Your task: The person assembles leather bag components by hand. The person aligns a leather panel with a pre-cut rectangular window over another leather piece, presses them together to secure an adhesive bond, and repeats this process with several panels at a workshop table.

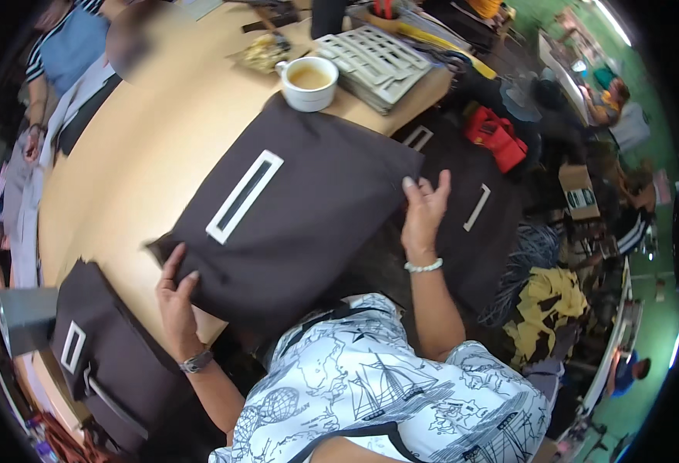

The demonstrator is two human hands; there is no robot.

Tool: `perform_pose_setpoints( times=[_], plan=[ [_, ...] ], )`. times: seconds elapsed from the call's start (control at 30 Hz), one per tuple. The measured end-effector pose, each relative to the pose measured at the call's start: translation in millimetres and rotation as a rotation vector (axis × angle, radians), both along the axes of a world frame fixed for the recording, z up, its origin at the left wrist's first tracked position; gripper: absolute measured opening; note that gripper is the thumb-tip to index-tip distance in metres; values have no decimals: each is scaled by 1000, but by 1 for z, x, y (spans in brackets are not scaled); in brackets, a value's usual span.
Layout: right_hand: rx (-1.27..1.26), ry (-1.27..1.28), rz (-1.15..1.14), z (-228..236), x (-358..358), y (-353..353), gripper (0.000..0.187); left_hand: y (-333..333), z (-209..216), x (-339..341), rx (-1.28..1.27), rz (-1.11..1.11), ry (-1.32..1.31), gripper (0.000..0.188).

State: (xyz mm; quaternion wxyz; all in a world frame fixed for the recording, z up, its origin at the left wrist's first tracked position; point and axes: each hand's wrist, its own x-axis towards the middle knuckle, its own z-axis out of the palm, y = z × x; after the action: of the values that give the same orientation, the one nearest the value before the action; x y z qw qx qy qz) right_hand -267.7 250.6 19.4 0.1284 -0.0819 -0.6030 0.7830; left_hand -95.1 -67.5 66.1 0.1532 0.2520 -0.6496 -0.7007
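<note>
A dark brown fabric panel (316, 185) with a long white-edged rectangular slot (245, 197) lies spread over the table edge and toward my lap. My left hand (176, 297) grips its lower left edge, thumb and fingers slightly apart. At the right edge, my right hand (424, 216) holds the fabric by the thumb, the other fingers raised and spread. The cloth wrinkles near both hands and is fairly flat between them. Parts of my fingers' contact with it are hidden.
A white cup (309, 83) of light brown drink touches the panel's far edge, beside a stack of pale slotted templates (378, 62). More dark panels (116, 347) lie at left and right. Yellow scraps (544, 312) and a grey cord bundle (526, 262) sit at right. A person (69, 54) is across the table.
</note>
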Motion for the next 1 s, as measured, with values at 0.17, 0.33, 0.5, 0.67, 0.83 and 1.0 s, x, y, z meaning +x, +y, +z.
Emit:
perform_pose_setpoints(
  times=[0.17, 0.33, 0.5, 0.67, 0.83, 1.0],
  plan=[
    [132, -109, -106, 14, -31, 113, 80, 96, -7, -58, 18, -269, -20, 47],
    [123, -385, 193, -36, -29, 71, 101, 124, -19, -70, 34, -164, 23, 47],
    [-118, -338, 207, -54, -38, -1, 89, 110, -2, -44, 52, 235, 170, 47],
    [-116, -64, 186, -49, -44, -19, 69, 87, 9, 0, 99, 356, 198, 47],
    [40, 53, 95, -18, -26, -25, 68, 70, 8, 39, 35, 472, 150, 50],
    [430, 204, 4, 39, -41, 7, 77, 74, 12, 34, 101, 156, 33, 53]
  ],
)
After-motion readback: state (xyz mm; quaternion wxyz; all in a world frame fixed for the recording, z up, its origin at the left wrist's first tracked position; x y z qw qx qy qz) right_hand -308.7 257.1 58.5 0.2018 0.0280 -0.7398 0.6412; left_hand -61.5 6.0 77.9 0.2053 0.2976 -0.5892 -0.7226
